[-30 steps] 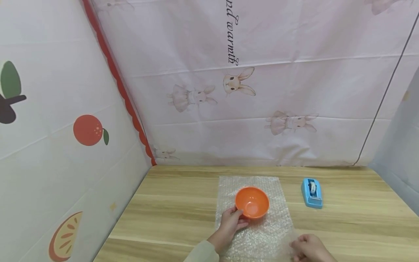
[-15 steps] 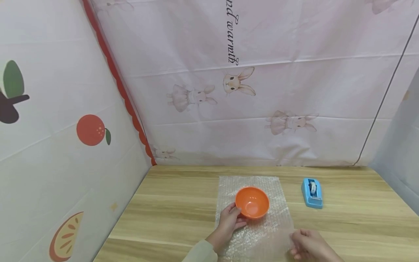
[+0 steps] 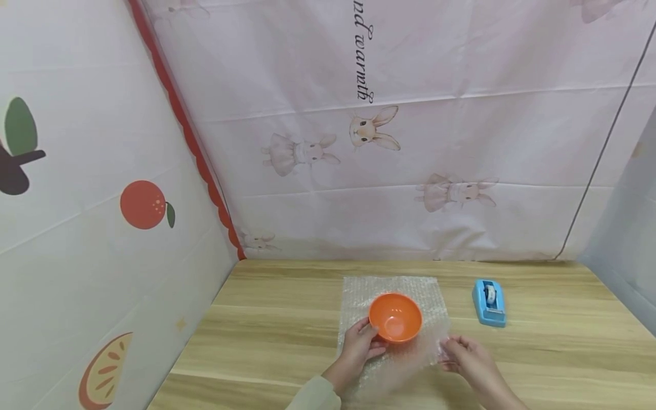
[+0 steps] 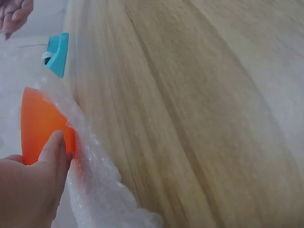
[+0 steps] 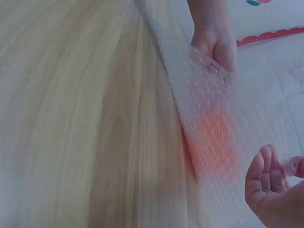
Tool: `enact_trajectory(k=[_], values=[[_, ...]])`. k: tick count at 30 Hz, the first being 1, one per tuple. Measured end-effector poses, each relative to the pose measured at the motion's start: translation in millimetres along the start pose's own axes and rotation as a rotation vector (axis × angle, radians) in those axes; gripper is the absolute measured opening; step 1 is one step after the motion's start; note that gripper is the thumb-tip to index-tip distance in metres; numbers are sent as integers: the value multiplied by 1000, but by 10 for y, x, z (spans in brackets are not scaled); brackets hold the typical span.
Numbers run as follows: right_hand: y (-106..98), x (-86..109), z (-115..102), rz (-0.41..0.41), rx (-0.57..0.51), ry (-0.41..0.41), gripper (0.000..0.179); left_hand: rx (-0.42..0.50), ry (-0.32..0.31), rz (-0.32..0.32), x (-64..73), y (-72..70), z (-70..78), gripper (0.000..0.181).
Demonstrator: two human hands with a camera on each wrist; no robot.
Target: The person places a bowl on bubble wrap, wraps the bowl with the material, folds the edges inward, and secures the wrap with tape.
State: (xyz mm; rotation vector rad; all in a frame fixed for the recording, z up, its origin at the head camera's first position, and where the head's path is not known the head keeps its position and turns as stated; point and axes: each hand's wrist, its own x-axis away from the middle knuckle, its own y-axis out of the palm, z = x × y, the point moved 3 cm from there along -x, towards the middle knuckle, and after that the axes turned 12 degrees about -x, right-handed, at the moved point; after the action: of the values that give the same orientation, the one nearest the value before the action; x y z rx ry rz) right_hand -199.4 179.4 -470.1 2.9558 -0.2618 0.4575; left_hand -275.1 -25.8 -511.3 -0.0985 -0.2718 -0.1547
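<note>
An orange bowl [image 3: 396,314] stands upright on a clear sheet of bubble wrap [image 3: 356,293]. My left hand [image 3: 357,348] grips the bowl's near left side, thumb at the rim and fingers low along the outer wall. To the right, my right hand [image 3: 472,363] pinches the near right corner of the bubble wrap between thumb and fingers. That near end is lifted off the table and folds up in front of the bowl. Through the raised bubble wrap [image 5: 209,85], the right wrist view shows the bowl [image 5: 216,142] as an orange blur.
A blue tape dispenser [image 3: 489,303] with a roll of tape sits on the wooden table [image 3: 277,319], right of the bubble wrap. Behind the table hangs a pale cloth [image 3: 318,216] printed with rabbits. A white cloth [image 3: 61,273] with fruit prints borders the left side.
My right hand has moved up and slightly left, raising the near end of the bubble wrap toward the bowl. The left hand and the bowl have stayed put.
</note>
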Motion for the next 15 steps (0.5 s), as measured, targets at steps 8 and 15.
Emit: enact_trajectory(k=[8,15], values=[[177,-95,-97,21,-110,-33,22,-25,34,2,9,-11,16,51],[302,-170,-159,22,-191,-57,16,-45,58,-2,-34,2,-1,49]])
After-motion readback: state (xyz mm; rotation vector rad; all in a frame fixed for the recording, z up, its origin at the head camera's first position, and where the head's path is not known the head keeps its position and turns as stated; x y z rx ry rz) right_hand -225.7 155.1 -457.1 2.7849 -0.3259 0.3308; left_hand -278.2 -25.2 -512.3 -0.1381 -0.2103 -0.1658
